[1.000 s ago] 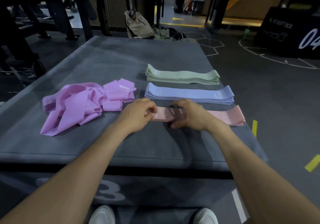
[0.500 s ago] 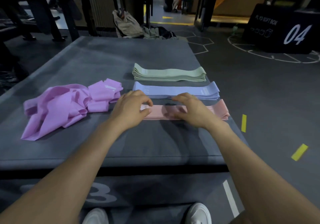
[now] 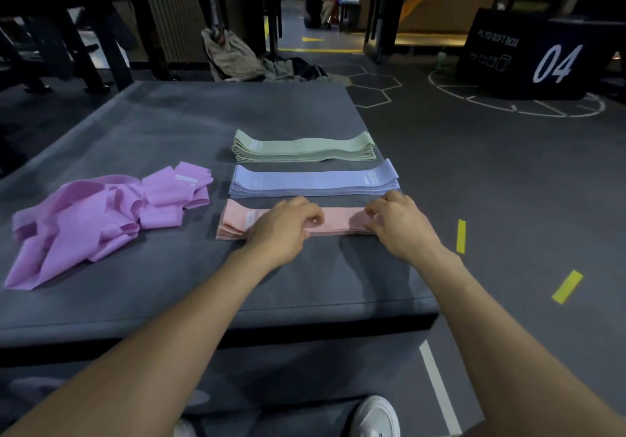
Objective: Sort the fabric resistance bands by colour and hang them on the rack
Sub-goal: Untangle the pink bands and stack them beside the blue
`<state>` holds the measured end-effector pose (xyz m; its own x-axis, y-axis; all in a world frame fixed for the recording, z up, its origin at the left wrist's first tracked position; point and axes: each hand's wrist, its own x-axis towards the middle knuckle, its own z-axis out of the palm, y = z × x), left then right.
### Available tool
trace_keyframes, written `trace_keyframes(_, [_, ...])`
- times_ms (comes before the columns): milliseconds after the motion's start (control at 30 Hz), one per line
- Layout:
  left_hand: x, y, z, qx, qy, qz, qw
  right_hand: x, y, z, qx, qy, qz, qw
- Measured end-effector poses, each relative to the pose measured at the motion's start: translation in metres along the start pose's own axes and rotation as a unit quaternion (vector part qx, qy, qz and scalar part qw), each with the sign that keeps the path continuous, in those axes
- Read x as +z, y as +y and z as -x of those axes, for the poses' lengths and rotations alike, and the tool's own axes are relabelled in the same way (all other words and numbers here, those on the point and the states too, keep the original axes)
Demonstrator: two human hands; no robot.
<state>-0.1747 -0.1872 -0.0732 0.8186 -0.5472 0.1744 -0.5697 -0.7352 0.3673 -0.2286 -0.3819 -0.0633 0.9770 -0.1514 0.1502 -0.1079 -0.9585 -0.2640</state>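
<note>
Three neat stacks of fabric bands lie side by side on the grey soft box [image 3: 169, 287]: green bands [image 3: 303, 147] farthest, blue bands [image 3: 313, 182] in the middle, pink bands [image 3: 342, 221] nearest. My left hand [image 3: 283, 226] sits on the middle of the pink stack with curled fingers pinching it. My right hand [image 3: 398, 223] grips the stack's right end, which it hides. A loose heap of purple bands [image 3: 98, 216] lies to the left. No rack shows.
The box's right edge runs just past the stacks, with dark floor and yellow tape marks [image 3: 460, 236] beyond. A black plyo box marked 04 [image 3: 528, 57] stands far right. Clothes and a bag [image 3: 237, 57] lie behind the box. My white shoe [image 3: 374, 418] is below.
Both hands slid rightward along the pink stack: the left from its left end to the middle, the right from the middle to the right end. The view shifted slightly.
</note>
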Motion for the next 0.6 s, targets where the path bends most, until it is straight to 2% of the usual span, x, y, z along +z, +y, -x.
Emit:
trace_keyframes(133, [-0.008, -0.002, 0.001, -0.011, -0.02, 0.061, 0.998, -0.004, -0.018, 0.0, -0.016, 0.022, -0.02, 0.999])
trace_keyframes(200, [-0.018, -0.009, 0.008, -0.026, -0.002, 0.09, 0.996, -0.003, -0.039, 0.0, -0.031, 0.029, -0.063, 0.997])
trace_keyframes(300, [-0.04, -0.035, 0.025, -0.044, 0.057, 0.087, 0.994, 0.002, -0.082, -0.002, -0.069, 0.01, -0.12, 0.99])
trace_keyframes(433, [-0.075, -0.083, 0.057, -0.084, 0.124, 0.074, 0.986, 0.012, -0.144, -0.01, -0.123, -0.022, -0.142, 0.982])
trace_keyframes(600, [-0.113, -0.147, 0.101, -0.151, 0.15, 0.036, 0.976, 0.027, -0.223, -0.021, -0.18, -0.071, -0.132, 0.972])
